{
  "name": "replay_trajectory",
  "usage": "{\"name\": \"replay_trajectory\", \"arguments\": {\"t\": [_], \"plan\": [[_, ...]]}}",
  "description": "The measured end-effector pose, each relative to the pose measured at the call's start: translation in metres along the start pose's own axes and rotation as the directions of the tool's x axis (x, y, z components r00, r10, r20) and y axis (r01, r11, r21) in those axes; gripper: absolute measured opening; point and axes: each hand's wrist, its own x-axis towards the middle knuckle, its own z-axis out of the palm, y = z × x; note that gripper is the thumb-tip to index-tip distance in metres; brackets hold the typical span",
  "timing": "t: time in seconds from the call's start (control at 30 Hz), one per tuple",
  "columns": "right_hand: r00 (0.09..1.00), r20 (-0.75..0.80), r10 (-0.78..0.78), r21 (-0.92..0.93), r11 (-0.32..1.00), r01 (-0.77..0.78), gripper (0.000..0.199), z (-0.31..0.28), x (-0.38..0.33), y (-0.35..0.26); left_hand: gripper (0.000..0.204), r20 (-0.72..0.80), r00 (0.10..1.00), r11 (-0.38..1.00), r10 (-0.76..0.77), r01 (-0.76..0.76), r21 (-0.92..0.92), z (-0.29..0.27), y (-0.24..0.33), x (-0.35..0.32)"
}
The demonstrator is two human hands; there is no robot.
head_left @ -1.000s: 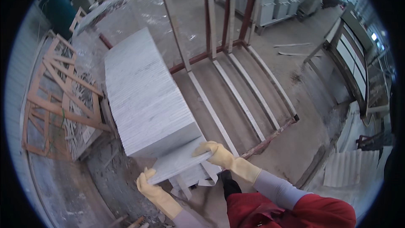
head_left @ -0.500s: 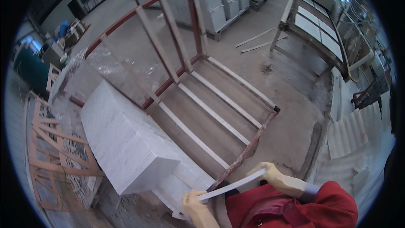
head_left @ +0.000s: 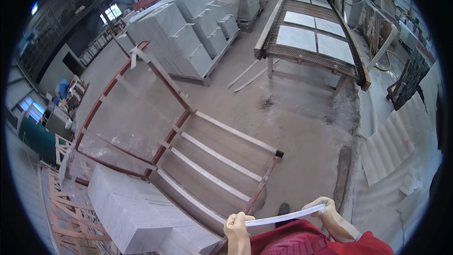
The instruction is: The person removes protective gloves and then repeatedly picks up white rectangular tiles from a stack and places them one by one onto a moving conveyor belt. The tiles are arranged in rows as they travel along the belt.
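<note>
Thin white marble tile held edge-on between gloved left hand and right hand, both closed on its ends, stacked marble tiles left of the hands, red steel rack just ahead.

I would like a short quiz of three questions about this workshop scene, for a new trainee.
1. True or false: both the left hand and the right hand wear yellow gloves.
2. What do the hands hold between them? A) a thin white slab seen edge-on B) a hammer C) a coil of hose
3. Fill in: the stack of white slabs stands to the person's ____ side.

Key
1. True; each gloved hand grips one end.
2. A, the thin white slab.
3. Left; it sits beside the red metal rack.
</note>
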Motion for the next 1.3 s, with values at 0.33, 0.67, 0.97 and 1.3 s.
{"name": "replay_trajectory", "arguments": {"t": [0.33,0.67,0.97,1.3], "plan": [[0.984,-0.090,-0.154,0.015,0.988,0.156,0.022,-0.039,0.089,-0.113,0.021,0.091,0.994,0.998,0.068,-0.069,0.006,0.170,0.043,0.048],[0.907,-0.233,-0.352,-0.016,0.933,0.358,0.020,-0.049,0.159,-0.240,0.022,0.301,0.953,0.983,-0.031,-0.025,0.183,0.348,0.108,0.129],[0.933,-0.149,-0.328,-0.120,0.942,0.312,0.023,-0.034,0.299,-0.361,0.025,0.220,0.973,0.997,0.076,-0.068,-0.042,0.456,0.151,0.201],[0.927,0.292,-0.237,-0.205,0.931,0.302,0.021,0.023,0.461,-0.476,0.035,-0.051,0.880,0.875,0.471,-0.460,0.152,0.501,0.178,0.268]]}}
